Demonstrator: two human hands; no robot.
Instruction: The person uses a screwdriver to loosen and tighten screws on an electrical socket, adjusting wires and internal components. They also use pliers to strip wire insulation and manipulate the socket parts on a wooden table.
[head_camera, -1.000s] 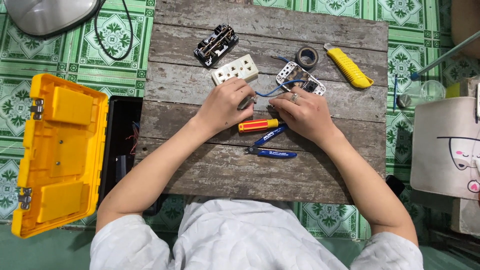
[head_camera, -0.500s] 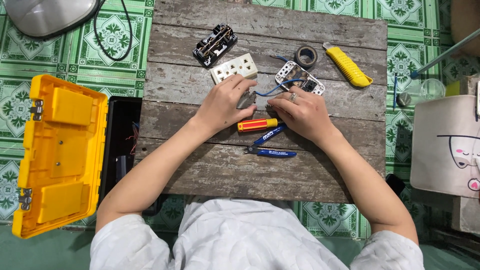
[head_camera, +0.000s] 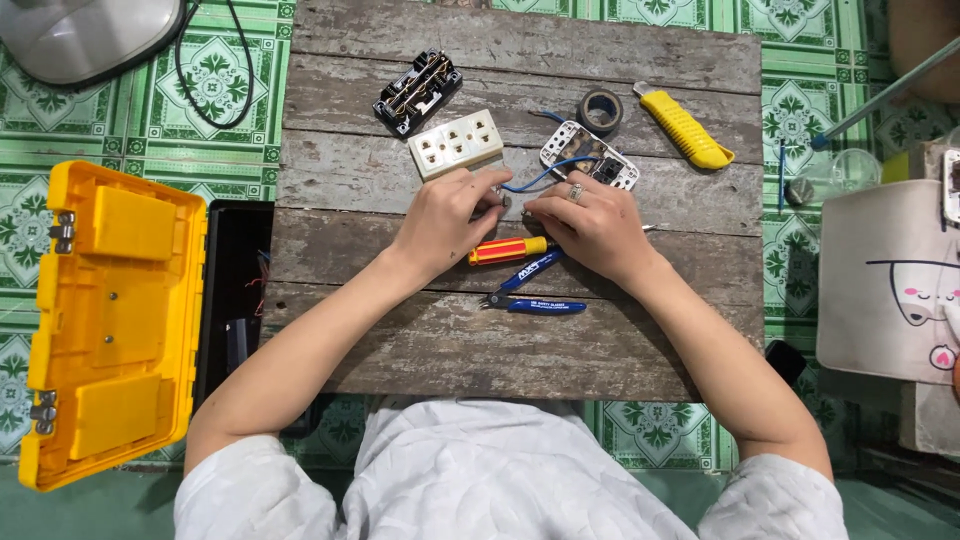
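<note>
Blue wire (head_camera: 530, 178) runs up-right toward the switch frame (head_camera: 590, 155) — my left hand (head_camera: 450, 215) and right hand (head_camera: 590, 222) both pinch its near end

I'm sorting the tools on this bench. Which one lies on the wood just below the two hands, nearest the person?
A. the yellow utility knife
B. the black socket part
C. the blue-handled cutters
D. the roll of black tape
C: the blue-handled cutters lie just below the left hand and right hand, beside the red and yellow screwdriver.
</note>
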